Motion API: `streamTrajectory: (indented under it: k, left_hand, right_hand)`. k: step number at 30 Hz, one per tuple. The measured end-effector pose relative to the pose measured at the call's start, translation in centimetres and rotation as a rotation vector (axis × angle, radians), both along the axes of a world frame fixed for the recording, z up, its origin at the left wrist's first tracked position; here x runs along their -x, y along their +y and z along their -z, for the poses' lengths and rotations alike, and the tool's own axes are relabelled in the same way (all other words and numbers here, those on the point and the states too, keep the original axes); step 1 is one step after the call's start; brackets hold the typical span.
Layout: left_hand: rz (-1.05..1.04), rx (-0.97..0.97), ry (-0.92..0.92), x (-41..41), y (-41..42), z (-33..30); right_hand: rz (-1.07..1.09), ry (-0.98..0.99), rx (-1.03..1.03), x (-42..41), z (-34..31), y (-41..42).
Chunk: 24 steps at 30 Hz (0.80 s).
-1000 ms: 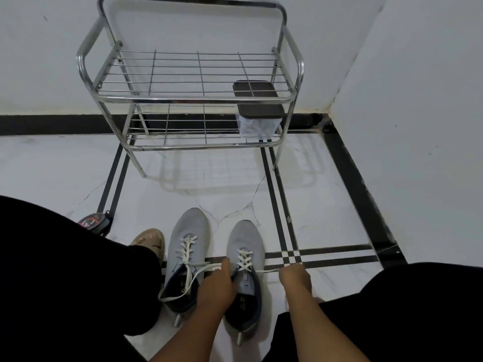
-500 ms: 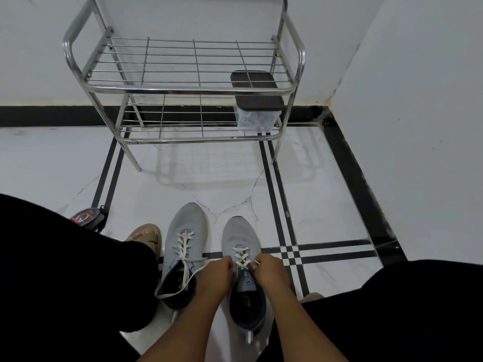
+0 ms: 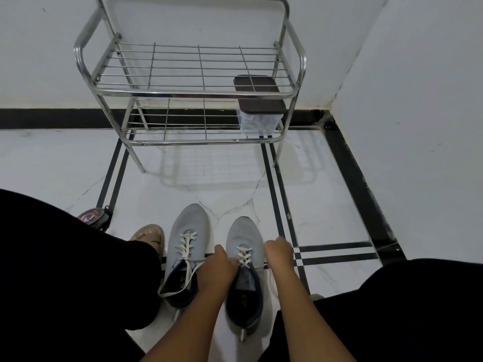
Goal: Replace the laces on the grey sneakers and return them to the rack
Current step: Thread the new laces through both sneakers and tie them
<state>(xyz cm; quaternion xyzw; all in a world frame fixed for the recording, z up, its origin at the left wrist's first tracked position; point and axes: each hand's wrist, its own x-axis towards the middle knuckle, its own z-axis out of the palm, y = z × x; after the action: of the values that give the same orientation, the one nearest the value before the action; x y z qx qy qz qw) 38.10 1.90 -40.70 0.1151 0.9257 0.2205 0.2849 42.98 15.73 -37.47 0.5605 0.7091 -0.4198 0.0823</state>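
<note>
Two grey sneakers stand side by side on the floor, toes pointing away from me. The left sneaker (image 3: pixel 187 236) has white laces with loose ends trailing over its dark collar. White laces (image 3: pixel 243 255) criss-cross the right sneaker (image 3: pixel 244 231). My left hand (image 3: pixel 217 270) sits between the two shoes and grips a lace end at the right sneaker's left side. My right hand (image 3: pixel 279 254) is at that shoe's right side, fingers curled on the other lace end. The metal shoe rack (image 3: pixel 190 92) stands against the wall ahead.
A clear box with a dark lid (image 3: pixel 258 105) sits on the rack's lower shelf at the right. A tan sandal (image 3: pixel 149 235) and a small dark red-faced object (image 3: pixel 92 216) lie left of the sneakers. My black-clad knees frame both sides. A wall rises at right.
My hands, close together over the right sneaker's laces half a second ago, have drawn apart to either side of it, the right hand now out to the shoe's right.
</note>
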Motion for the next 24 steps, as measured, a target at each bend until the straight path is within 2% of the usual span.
streamTrajectory:
  k: [3, 5, 7, 9, 12, 15, 19, 24]
  left_hand:
    - [0.147, 0.102, -0.083, -0.2, 0.2, -0.4]
    - [0.219, 0.119, -0.093, -0.4, 0.0, -0.3]
    - [0.231, 0.116, -0.097, -0.5, -0.2, -0.3]
    - [0.156, 0.074, -0.123, -0.4, -0.7, -0.2]
    - [-0.01, -0.016, -0.208, -0.3, -1.6, 0.5]
    - [-0.096, -0.073, -0.277, -0.2, -2.1, 1.1]
    - [-0.155, -0.131, -0.324, -0.2, -2.2, 1.4]
    - [-0.19, -0.141, -0.337, -0.2, -2.3, 1.6]
  right_hand:
    - [-0.04, 0.137, -0.04, 0.9, -2.0, 0.7]
    - [-0.01, 0.242, -0.017, 0.8, -2.6, 0.7]
    - [-0.013, 0.265, -0.002, 0.9, -2.6, 0.3]
    - [-0.142, 0.181, -0.016, 0.5, -2.4, -0.6]
    - [-0.474, -0.036, -0.104, -0.5, -1.2, -2.5]
    - [-0.704, -0.193, -0.217, -1.0, 0.1, -4.4]
    - [-0.815, -0.239, -0.384, -1.3, 1.3, -5.6]
    - [-0.868, -0.245, -0.412, -1.4, 2.0, -5.7]
